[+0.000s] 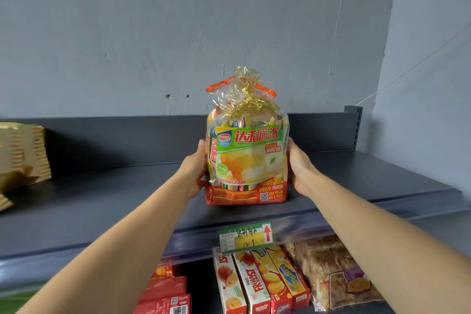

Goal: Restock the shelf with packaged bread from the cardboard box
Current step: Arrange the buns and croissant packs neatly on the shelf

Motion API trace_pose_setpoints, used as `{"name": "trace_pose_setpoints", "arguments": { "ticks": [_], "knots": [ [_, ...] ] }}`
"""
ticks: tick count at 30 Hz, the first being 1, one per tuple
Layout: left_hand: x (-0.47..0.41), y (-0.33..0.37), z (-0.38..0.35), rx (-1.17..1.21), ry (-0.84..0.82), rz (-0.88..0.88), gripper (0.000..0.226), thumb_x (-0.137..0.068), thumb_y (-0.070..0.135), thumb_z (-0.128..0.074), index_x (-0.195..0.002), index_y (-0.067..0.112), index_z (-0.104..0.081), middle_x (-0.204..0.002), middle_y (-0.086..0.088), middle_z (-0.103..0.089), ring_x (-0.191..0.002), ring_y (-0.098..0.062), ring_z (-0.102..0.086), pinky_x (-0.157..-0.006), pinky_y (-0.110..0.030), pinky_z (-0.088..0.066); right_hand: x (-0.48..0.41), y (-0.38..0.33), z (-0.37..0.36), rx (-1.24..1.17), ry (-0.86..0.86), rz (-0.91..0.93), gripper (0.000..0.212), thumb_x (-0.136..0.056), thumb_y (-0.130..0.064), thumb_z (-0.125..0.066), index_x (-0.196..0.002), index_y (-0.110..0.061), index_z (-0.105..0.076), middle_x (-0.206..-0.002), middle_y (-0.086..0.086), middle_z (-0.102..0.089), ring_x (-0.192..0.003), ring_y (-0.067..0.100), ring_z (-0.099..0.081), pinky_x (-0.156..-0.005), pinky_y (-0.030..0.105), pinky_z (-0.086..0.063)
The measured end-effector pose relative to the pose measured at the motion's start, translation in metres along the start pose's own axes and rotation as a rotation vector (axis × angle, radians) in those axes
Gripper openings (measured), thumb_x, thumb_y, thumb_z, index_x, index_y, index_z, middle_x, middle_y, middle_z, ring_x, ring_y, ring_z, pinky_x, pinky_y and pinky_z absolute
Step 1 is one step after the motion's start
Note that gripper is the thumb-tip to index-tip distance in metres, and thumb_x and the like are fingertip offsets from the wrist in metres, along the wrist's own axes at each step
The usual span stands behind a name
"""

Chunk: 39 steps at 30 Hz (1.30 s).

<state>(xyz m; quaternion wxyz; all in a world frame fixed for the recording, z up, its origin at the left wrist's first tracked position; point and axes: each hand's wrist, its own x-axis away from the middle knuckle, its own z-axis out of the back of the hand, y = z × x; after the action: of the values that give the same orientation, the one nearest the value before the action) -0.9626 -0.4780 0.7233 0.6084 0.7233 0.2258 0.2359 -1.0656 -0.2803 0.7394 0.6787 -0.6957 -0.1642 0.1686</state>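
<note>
Left hand (195,169) and right hand (299,168) clasp opposite sides of the clear plastic bag of packaged bread (248,160), red at its base and tied with gold ribbon, fingers curled behind it. It stands upright between them on the dark grey metal shelf (102,201), near the front edge, long axis vertical. Both hands sit equally close, so pushing it straight back or releasing it looks likely next.

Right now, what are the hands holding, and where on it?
The left hand and right hand hold the bread bag by its opposite sides.
</note>
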Motion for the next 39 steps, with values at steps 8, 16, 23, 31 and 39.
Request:
{"name": "trace_pose_setpoints", "arguments": {
  "ticks": [8,16,23,31,39],
  "knots": [
    [-0.010,0.003,0.005,-0.144,0.113,-0.043,0.065,-0.092,0.066,-0.034,-0.115,0.013,-0.062,-0.114,-0.007,-0.065,-0.114,-0.026,-0.058,-0.105,-0.048,-0.043,-0.011,-0.005,0.007,0.068,0.083,0.016,0.060,-0.101,-0.056,-0.016,-0.110,-0.015,-0.059,-0.107,0.007,-0.062,-0.093,0.018,-0.058,-0.089,0.037,-0.037],
    [-0.019,0.016,0.003,-0.145,0.061,-0.047,0.092,-0.080,0.081,-0.031,-0.134,0.011,-0.055,-0.142,-0.016,-0.050,-0.137,-0.034,-0.041,-0.115,-0.051,-0.029,-0.036,-0.013,-0.003,-0.002,0.017,0.034,0.063,-0.097,-0.065,-0.020,-0.095,-0.028,-0.070,-0.112,0.009,-0.069,-0.117,0.029,-0.059,-0.109,0.049,-0.040],
    [-0.040,0.027,-0.002,-0.064,-0.006,-0.074,0.081,-0.084,0.080,-0.022,-0.089,0.020,-0.076,-0.096,-0.008,-0.076,-0.096,-0.026,-0.071,-0.098,-0.045,-0.049,-0.071,-0.012,0.003,-0.098,-0.145,0.030,0.071,-0.099,-0.062,-0.020,-0.062,-0.030,-0.071,-0.068,-0.004,-0.072,-0.073,0.015,-0.067,-0.070,0.032,-0.053],
    [-0.059,0.026,-0.007,0.015,-0.208,-0.040,0.084,-0.088,0.076,-0.013,-0.100,0.016,-0.070,-0.092,-0.010,-0.076,-0.083,-0.025,-0.072,-0.079,-0.038,-0.055,-0.059,-0.027,-0.013,-0.006,-0.051,0.151,0.049,-0.108,-0.028,-0.019,-0.064,-0.017,-0.036,-0.029,-0.006,-0.049,-0.025,0.000,-0.048,-0.029,0.013,-0.038],
    [-0.065,0.026,0.000,0.021,-0.208,-0.049,0.087,-0.073,0.090,-0.025,-0.092,0.016,-0.068,-0.105,-0.013,-0.063,-0.095,-0.032,-0.058,-0.094,-0.041,-0.043,-0.053,-0.020,-0.011,0.059,-0.089,0.111,0.044,-0.107,-0.016,-0.024,-0.065,-0.016,-0.036,-0.025,-0.006,-0.045,-0.021,0.001,-0.045,-0.029,0.012,-0.037]
  ]
}}
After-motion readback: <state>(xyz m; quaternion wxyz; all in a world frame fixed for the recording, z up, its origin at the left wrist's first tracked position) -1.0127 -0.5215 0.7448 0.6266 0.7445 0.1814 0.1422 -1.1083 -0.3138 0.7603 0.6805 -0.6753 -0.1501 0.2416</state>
